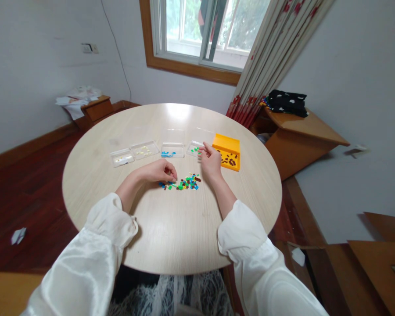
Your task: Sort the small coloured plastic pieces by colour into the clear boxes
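Observation:
A mixed pile of small green, blue, brown and yellow pieces (184, 182) lies at the middle of the round table (171, 237). My left hand (161, 170) is at the pile's left edge, its fingers closed; what they hold, if anything, is too small to name. Above the clear box with green pieces (194, 149) is my right hand (210, 160), at the box's right side, fingers closed together near the pieces. Whether it pinches a piece cannot be made out. Right beside it stands the open yellow box (226, 142) with brown pieces (231, 160).
Clear boxes with blue pieces (172, 150), pale yellow pieces (145, 150) and white pieces (122, 157) stand in a row to the left. Beyond the table are a window (200, 35), a curtain (270, 52) and a wooden cabinet (303, 136).

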`<state>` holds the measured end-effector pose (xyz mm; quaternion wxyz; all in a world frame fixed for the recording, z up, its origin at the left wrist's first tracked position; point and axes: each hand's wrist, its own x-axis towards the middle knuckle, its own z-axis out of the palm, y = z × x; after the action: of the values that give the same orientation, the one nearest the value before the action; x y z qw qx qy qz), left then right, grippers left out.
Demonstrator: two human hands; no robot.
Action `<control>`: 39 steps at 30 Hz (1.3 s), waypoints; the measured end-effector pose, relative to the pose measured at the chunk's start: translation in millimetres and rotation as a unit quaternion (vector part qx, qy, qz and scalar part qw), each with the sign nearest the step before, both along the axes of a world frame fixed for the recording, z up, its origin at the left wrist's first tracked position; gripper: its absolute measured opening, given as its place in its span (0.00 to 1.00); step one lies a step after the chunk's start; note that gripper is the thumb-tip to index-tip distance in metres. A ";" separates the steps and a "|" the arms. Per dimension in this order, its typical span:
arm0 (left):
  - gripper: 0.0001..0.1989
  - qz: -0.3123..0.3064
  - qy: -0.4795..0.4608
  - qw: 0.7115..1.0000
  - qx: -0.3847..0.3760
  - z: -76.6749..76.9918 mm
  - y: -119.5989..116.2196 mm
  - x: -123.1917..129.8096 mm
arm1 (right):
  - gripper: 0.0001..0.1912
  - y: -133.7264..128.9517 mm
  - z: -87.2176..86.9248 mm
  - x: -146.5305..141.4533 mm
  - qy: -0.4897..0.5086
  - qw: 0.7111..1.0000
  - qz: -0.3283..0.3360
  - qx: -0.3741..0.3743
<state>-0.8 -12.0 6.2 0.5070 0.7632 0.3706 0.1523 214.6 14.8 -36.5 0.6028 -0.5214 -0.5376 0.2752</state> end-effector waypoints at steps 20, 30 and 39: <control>0.04 0.092 0.063 0.992 0.052 -6.9 -1.5 8.2 | 0.20 -3.9 2.5 -3.5 -0.004 1.000 -0.001 -0.005; 0.05 0.129 -0.020 0.985 0.112 -7.5 -1.0 11.6 | 0.19 -3.9 3.1 -3.8 -0.020 1.000 -0.002 0.000; 0.09 0.280 -0.185 0.942 0.018 -12.3 10.5 14.3 | 0.08 -13.8 7.4 -21.0 -0.041 0.988 0.146 -0.031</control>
<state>13.5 -1.4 -6.2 0.4893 0.5959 0.4666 0.4332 193.7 1.0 -29.1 0.5169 -0.4664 -0.6239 0.3550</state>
